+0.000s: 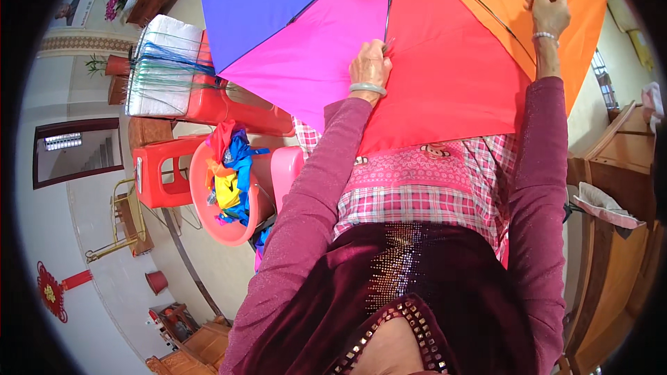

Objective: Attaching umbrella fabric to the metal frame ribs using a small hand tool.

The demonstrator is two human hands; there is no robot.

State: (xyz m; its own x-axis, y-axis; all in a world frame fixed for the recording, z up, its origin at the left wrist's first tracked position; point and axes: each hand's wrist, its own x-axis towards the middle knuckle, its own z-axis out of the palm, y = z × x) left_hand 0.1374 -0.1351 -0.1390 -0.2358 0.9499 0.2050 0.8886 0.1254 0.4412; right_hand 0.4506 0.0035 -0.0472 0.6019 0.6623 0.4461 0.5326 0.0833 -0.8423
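A rainbow-coloured umbrella canopy (445, 69) spreads out in front of me and over my lap, its inner side with thin dark ribs facing me. My left hand (370, 69), wearing a pale bangle, is closed at the seam where the pink and red panels meet, gripping the umbrella by a rib. Something small and thin shows at its fingertips, too fine to name. My right hand (550, 14), with a beaded bracelet, is raised in front of the orange panel. Its fingers are curled together, and whatever they may hold is too small to see.
At the left, a white foam block (163, 66) strung with blue and green threads rests on a red stool (215, 107). Nearer stands a pinkish-red bucket (201, 187) of colourful cloth pieces beside another red stool (167, 170). Wooden furniture (611, 236) lines the right.
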